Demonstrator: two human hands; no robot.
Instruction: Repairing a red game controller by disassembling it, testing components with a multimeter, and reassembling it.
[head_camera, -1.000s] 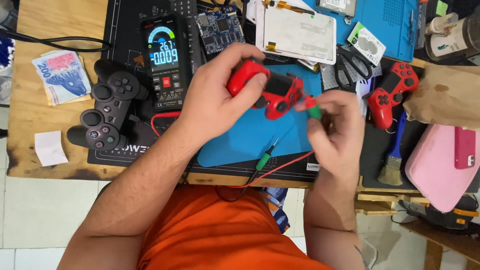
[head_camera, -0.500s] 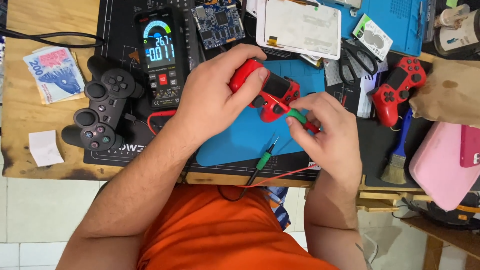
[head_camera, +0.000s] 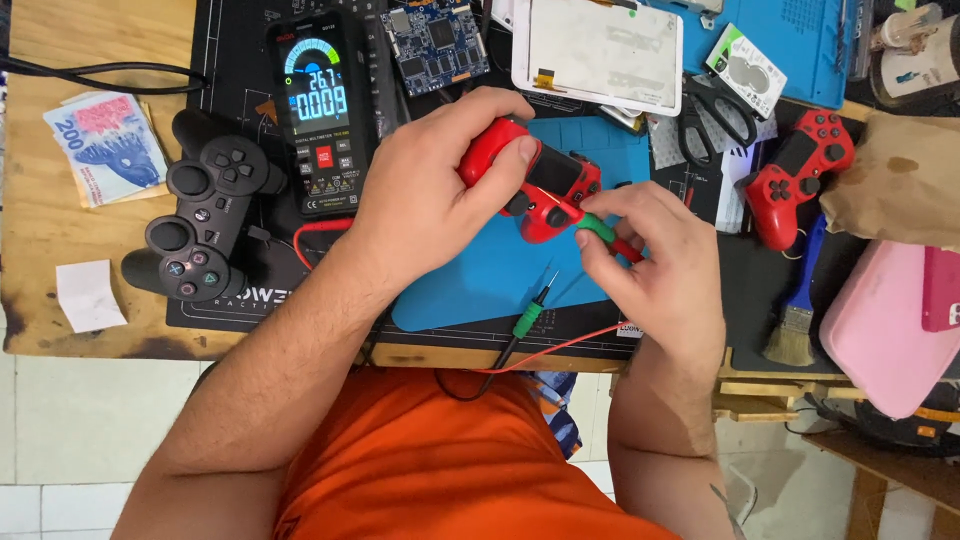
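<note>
Over blue mat (head_camera: 480, 290), gripped red controller (head_camera: 545, 185)

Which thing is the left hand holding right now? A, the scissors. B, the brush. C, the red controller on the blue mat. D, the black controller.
C: the left hand grips the red controller over the blue mat, while the right hand puts a green-handled probe to it; the black controller, scissors and brush lie untouched.
</note>
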